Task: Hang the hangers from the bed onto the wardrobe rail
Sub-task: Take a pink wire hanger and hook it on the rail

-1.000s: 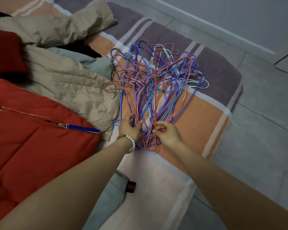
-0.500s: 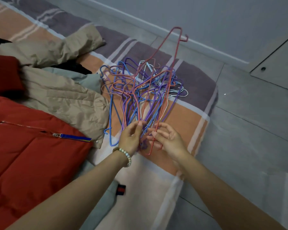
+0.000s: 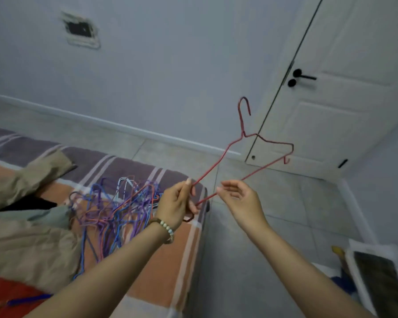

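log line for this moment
left hand grips red hanger | right hand open by its bar | hanger pile on bed | rail unseen

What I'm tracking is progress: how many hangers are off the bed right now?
1. The red hanger, gripped by the left hand, is up in the air before the door. The other hangers lie tangled on the bed.

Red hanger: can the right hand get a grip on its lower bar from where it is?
Probably yes. The right hand is open right beside the lower bar of the red hanger, with nothing between them. The left hand grips the hanger's near corner, clear of that spot.
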The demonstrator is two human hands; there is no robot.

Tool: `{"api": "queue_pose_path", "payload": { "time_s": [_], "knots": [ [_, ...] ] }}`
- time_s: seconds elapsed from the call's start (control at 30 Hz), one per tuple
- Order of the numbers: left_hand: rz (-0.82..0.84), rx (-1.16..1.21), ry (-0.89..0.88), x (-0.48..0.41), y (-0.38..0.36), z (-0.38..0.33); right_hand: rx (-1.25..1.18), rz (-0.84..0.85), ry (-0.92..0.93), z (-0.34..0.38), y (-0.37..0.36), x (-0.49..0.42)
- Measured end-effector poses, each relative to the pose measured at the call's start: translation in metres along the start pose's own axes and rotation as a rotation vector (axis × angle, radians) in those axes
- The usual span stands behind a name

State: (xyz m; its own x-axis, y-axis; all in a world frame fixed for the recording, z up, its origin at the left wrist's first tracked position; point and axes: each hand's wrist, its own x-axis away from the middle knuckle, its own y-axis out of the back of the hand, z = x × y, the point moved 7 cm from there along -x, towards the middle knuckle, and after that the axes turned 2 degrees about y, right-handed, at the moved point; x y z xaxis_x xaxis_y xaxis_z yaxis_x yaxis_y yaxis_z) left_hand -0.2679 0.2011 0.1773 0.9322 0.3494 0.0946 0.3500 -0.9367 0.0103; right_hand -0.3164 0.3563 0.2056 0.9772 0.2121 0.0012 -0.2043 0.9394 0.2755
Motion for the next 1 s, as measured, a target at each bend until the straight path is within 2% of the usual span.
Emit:
{"api": "queue_pose_path", "payload": {
  "time_s": [0.13, 0.27, 0.47, 0.7, 0.87, 1.0],
  "knots": [
    [0.152, -0.046, -0.104, 0.006, -0.053, -0.111, 0.048, -0.012, 0.115, 0.089, 0.076, 0.004],
    [0.349, -0.110, -0.267, 0.034, -0.129, -0.230, -0.128, -0.188, 0.213, 0.182, 0.169, 0.032],
    [0.643, -0.100, -0.438, 0.108, -0.244, -0.365, -0.148, -0.410, 0.384, 0.281, 0.310, 0.112],
    [0.900, -0.033, -0.585, 0.219, -0.385, -0.458, -0.050, -0.661, 0.506, 0.337, 0.467, 0.225],
    [0.993, 0.019, -0.676, 0.296, -0.484, -0.495, 0.019, -0.811, 0.532, 0.349, 0.572, 0.295],
    [1.004, 0.079, -0.745, 0.353, -0.556, -0.513, 0.055, -0.929, 0.567, 0.349, 0.651, 0.340]
  ]
}}
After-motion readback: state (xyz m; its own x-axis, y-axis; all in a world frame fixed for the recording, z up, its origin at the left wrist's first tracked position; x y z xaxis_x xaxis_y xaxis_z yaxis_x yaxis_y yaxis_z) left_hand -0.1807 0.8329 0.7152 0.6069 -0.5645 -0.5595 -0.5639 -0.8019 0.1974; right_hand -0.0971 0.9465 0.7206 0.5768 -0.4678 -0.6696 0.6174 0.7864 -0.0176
